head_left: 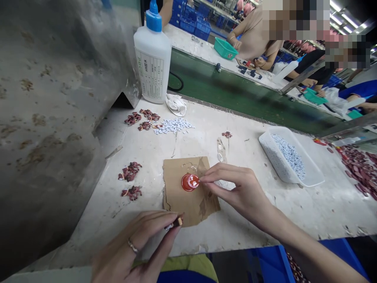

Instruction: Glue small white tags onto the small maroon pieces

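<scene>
My left hand is low at the table's front edge, its thumb and fingers pinched on a small dark piece with a tan tip. My right hand reaches left over a torn brown cardboard sheet. Its fingertips are pinched together at the rim of a red cap holding wet glue. What the right fingers hold is too small to make out.
A white glue bottle with a blue cap stands at the back. Piles of dark red pieces and small white pieces lie around. A white tray of white pieces sits right. Beyond a green conveyor belt, other people work.
</scene>
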Motion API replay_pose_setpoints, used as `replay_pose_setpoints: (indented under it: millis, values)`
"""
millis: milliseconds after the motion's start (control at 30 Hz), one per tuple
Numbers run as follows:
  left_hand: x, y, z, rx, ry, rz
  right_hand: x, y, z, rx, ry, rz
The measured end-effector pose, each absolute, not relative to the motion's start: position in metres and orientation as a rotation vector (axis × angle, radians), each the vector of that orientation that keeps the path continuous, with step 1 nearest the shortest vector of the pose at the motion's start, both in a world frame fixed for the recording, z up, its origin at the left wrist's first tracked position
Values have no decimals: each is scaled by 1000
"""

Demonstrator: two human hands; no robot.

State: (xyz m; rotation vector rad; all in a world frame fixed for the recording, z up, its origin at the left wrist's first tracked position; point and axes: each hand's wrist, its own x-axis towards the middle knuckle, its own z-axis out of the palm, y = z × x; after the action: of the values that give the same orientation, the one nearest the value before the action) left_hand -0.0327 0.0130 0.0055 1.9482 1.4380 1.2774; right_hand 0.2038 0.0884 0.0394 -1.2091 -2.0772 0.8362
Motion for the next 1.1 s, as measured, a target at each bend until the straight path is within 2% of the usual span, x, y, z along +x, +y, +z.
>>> replay_pose_setpoints:
  millis: [367, 633, 867, 1100]
  values:
    - [-15, 15, 3, 1894, 1379, 1295, 190, 55, 49, -1140, -1744, 1055]
    - [-11, 14, 4, 1863, 1351, 1325, 187, 43, 49, -1108, -1713, 1162]
    - [-10, 13, 4, 1886, 1346, 1343, 188, 41, 46, -1091, -1809, 1147]
    - [-10, 13, -1, 1971, 1324, 1383, 191, 39, 53, -1020, -2054, 943]
